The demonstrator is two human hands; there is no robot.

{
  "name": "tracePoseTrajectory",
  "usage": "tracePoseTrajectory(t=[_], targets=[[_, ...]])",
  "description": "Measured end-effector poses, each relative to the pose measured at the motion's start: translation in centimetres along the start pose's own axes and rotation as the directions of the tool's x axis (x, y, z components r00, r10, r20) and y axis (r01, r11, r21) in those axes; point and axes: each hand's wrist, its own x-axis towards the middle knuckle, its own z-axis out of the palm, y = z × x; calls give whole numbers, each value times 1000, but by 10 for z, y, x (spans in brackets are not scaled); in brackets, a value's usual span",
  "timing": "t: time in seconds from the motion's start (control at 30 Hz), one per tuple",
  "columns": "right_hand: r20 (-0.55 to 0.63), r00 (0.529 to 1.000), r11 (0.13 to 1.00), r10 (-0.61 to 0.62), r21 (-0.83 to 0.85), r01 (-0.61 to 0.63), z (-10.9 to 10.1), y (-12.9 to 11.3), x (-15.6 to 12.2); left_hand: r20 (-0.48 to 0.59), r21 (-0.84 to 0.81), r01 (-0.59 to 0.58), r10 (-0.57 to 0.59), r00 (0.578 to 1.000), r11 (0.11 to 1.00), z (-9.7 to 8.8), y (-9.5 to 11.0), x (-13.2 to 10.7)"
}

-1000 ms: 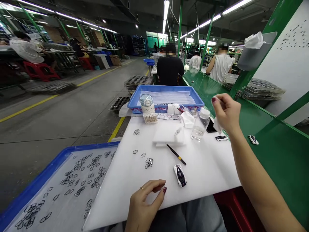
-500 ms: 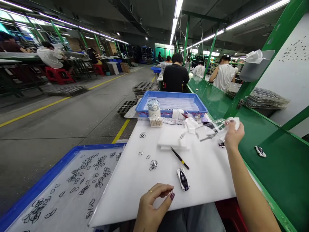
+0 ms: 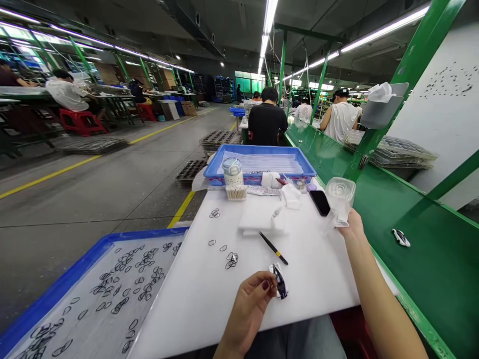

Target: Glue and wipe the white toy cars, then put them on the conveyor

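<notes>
My left hand point(image 3: 254, 301) is closed in a pinch just left of a small white-and-black toy car point(image 3: 280, 283), overlapping its edge in view. Anything between those fingertips is too small to make out. At the table's right side, my right hand point(image 3: 352, 227) grips a clear plastic container point(image 3: 341, 189), its ridged round base facing me, with a crumpled white tissue point(image 3: 340, 213) against it. Black tweezers with a yellow band point(image 3: 274, 248) lie above the car. Several thin dark rings point(image 3: 232, 260) rest on the white tabletop to the left.
Beyond the foam sheets point(image 3: 262, 219) stand a lidded jar point(image 3: 232, 172), a box of cotton swabs point(image 3: 236, 193) and a blue tray point(image 3: 215, 167). A phone point(image 3: 320, 202) lies near the container. Another toy car point(image 3: 401, 238) sits on the green conveyor point(image 3: 430, 269). More rings fill a lower-left tray point(image 3: 93, 249).
My left hand has moved right and up to the toy car. My right hand has swung the clear container from lying sideways to base-up, uncovering the phone. A car near that hand no longer shows.
</notes>
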Motion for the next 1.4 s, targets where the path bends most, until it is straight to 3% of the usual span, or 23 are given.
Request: tracePoseTrajectory(t=[0.17, 0.27, 0.37, 0.43, 0.47, 0.53, 0.57, 0.6, 0.63, 0.67, 0.73, 0.83, 0.87, 0.9, 0.97, 1.0, 1.03, 1.1, 1.17, 1.3, 1.4], targets=[[-111, 993, 982, -49, -184, 28, 18, -3, -10, -15, -92, -1, 0, 1000, 996, -9, -4, 3], [-103, 972, 938, -212, -302, 172, 34, -10, -25, -14, -94, -12, 10, 1000, 995, -10, -6, 3], [-24, 915, 841, -403, -404, 360, 53, -24, -42, -20, -79, -7, 5, 1000, 997, -9, -6, 2], [198, 797, 628, -570, -521, 578, 67, -32, -54, -22, -63, 6, -8, 1000, 998, -9, -6, 2], [395, 690, 444, -606, -552, 706, 73, -34, -59, -22, -55, 10, -11, 1000, 998, -9, -6, 3], [787, 421, 58, -450, -445, 894, 84, -32, -67, -22, -44, 3, -3, 1000, 999, -9, -6, 2], [893, 319, -51, -316, -352, 935, 88, -29, -69, -22, -40, -6, 5, 1000, 999, -10, -6, 2], [936, 274, -78, -220, -297, 952, 91, -26, -71, -22, -37, -13, 12, 1000, 999, -9, -6, 2], [944, 274, -70, -182, -291, 954, 94, -23, -71, -19, -29, -16, 16, 1000, 999, -9, -6, 1], [932, 305, -47, -193, -320, 946, 96, -21, -71, -14, -18, -16, 16, 1000, 1000, -9, -6, 1], [873, 389, 3, -293, -406, 914, 99, -24, -70, -7, 16, -9, 9, 1000, 1000, -9, -6, 0], [753, 439, 27, -491, -490, 871, 101, -45, -81, 9, 83, -30, 29, 1000, 996, -12, -7, 0], [709, 473, 66, -524, -519, 852, 100, -54, -89, 25, 122, -61, 59, 998, 991, -13, -7, 1], [668, 540, 147, -512, -551, 822, 98, -62, -100, 51, 175, -106, 98, 994, 979, -12, -7, 2], [609, 725, 399, -322, -608, 687, 93, -74, -126, 138, 300, -229, 196, 971, 926, -7, -4, 5], [587, 791, 523, -170, -627, 578, 89, -75, -140, 194, 358, -297, 241, 951, 885, -1, -2, 7], [569, 822, 617, -24, -638, 460, 85, -74, -153, 250, 401, -359, 276, 928, 843, 6, 2, 9], [540, 822, 719, 182, -643, 264, 76, -66, -175, 353, 464, -460, 318, 880, 757, 24, 11, 14], [509, 806, 762, 303, -637, 116, 64, -55, -189, 423, 512, -455, 248, 872, 728, 42, 19, 18], [436, 784, 786, 441, -609, -103, 40, -39, -204, 444, 428, -302, 93, 891, 852, 56, 23, 19], [451, 769, 790, 454, -603, -113, 26, -33, -211, 397, 382, -271, 108, 912, 884, 50, 20, 14]])
